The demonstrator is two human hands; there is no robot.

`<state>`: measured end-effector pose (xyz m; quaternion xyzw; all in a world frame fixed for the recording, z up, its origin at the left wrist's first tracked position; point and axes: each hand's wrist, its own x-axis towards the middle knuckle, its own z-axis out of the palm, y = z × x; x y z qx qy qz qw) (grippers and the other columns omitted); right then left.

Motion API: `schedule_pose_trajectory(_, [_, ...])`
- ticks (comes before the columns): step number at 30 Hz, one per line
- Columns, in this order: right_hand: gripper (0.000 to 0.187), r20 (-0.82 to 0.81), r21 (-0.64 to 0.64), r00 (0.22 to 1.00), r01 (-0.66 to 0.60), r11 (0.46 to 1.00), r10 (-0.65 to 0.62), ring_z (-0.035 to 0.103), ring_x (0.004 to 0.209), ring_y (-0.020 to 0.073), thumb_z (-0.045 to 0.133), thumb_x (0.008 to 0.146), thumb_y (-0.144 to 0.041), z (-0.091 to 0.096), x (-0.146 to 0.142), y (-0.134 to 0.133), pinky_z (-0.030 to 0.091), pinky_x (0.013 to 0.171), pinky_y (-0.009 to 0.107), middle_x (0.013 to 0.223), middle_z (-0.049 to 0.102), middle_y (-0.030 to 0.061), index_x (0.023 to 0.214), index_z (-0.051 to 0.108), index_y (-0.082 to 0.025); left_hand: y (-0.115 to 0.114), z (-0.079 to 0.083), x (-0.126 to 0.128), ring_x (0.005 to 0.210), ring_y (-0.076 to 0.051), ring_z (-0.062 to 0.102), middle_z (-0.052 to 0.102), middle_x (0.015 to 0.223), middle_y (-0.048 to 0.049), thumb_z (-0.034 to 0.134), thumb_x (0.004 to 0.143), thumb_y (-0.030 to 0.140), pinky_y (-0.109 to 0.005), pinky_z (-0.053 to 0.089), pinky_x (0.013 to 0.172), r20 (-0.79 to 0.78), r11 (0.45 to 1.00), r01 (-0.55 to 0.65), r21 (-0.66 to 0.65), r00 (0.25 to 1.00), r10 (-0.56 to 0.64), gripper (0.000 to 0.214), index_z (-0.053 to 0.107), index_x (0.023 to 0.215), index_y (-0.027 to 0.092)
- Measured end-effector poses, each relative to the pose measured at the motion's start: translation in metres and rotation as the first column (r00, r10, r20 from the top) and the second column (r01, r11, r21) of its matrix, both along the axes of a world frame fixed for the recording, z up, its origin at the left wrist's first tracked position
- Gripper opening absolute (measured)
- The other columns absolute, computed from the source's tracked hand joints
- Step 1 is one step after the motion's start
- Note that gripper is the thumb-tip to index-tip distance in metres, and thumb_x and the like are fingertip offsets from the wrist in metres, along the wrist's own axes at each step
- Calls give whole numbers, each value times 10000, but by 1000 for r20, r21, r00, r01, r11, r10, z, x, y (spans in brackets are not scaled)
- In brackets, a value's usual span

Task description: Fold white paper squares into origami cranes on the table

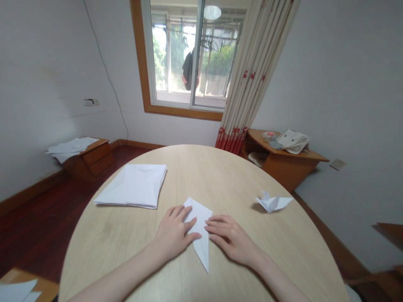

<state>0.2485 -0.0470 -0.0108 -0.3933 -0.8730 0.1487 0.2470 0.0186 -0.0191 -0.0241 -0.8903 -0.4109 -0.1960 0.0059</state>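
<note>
A folded white paper (201, 235), kite-shaped with a long point toward me, lies on the round wooden table (220, 176). My left hand (174, 233) rests flat on the paper's left side, fingers stretched out over it. My right hand (228, 237) lies flat beside the right edge, its fingertips pressing on the paper. A stack of white sheets (134, 184) sits to the left on the table. A finished folded paper figure (272, 202) stands at the right.
A low wooden cabinet (91, 157) with papers on it stands at the left wall. A corner desk (283, 159) with a bag is at the right, beside a curtain (252, 75) and a window (192, 54).
</note>
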Motion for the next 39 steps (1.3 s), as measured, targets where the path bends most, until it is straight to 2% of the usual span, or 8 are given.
schedule_pose_trajectory(9, [301, -7, -1, 1000, 18, 1000, -18, 625, 1066, 225, 483, 931, -206, 1, -1, -2, 490, 910, 410, 1109, 712, 84, 1158, 677, -244, 0, 1, 1, 1163, -298, 490, 590, 1292, -75, 710, 775, 515, -463, 403, 953, 49, 998, -15, -58, 999, 18, 386, 710, 1085, 285])
schedule_pose_trajectory(13, [300, -13, 9, 999, 30, 1000, -30, 645, 1035, 221, 481, 925, -206, 2, 0, -3, 503, 889, 401, 1083, 721, 86, 1132, 694, -247, 1, 0, 2, 1158, -294, 500, 591, 1297, -71, 726, 781, 463, -458, 419, 938, 36, 996, -14, -87, 999, 18, 388, 688, 1128, 295])
schedule_pose_trajectory(18, [301, -26, 27, 1000, 10, 1000, -9, 665, 1007, 218, 481, 915, -192, 2, 1, -3, 507, 867, 388, 1062, 734, 78, 1109, 703, -249, 2, 0, 2, 1129, -278, 521, 609, 1267, -66, 678, 840, 420, -438, 428, 919, 32, 999, -3, -51, 999, 4, 376, 641, 1192, 295])
schedule_pose_trajectory(22, [299, -44, 23, 999, -20, 1000, 21, 688, 977, 217, 478, 901, -171, 1, 1, -3, 511, 845, 388, 1036, 745, 73, 1072, 713, -243, 2, 1, 2, 1105, -269, 538, 615, 1254, -78, 707, 825, 377, -421, 437, 904, 42, 998, -16, -61, 999, 19, 488, 562, 1271, 244])
schedule_pose_trajectory(24, [292, -57, 18, 998, -36, 999, 37, 696, 964, 216, 480, 892, -165, 1, 1, -4, 515, 836, 386, 1018, 750, 75, 1042, 720, -235, 3, 1, 2, 1098, -267, 544, 620, 1238, -83, 734, 803, 353, -414, 440, 898, 62, 997, -26, -66, 998, 30, 465, 582, 1219, 212])
schedule_pose_trajectory(29, [281, -63, -9, 996, -60, 998, 59, 703, 953, 208, 479, 881, -155, 3, 0, -6, 515, 836, 376, 974, 760, 71, 1005, 721, -228, 2, 2, 3, 1031, -227, 574, 653, 1136, -51, 702, 839, 266, -373, 445, 847, 129, 997, -2, -80, 992, 13, 140, 638, 943, 197])
schedule_pose_trajectory(36, [284, -60, 6, 994, -91, 996, 91, 702, 958, 204, 471, 877, -151, 5, -1, -6, 516, 831, 370, 982, 758, 72, 1006, 715, -221, 2, 3, 2, 918, -201, 585, 691, 979, -14, 665, 870, 240, -348, 422, 789, 118, 994, 32, -108, 993, -20, 37, 680, 897, 219])
schedule_pose_trajectory(39, [284, -67, 1, 992, -106, 994, 106, 705, 946, 199, 468, 877, -154, 6, -4, -7, 515, 829, 364, 964, 762, 66, 996, 717, -218, 5, 0, 0, 881, -198, 592, 710, 935, -12, 628, 896, 222, -347, 431, 771, 122, 992, 57, -111, 992, -43, 75, 702, 905, 229])
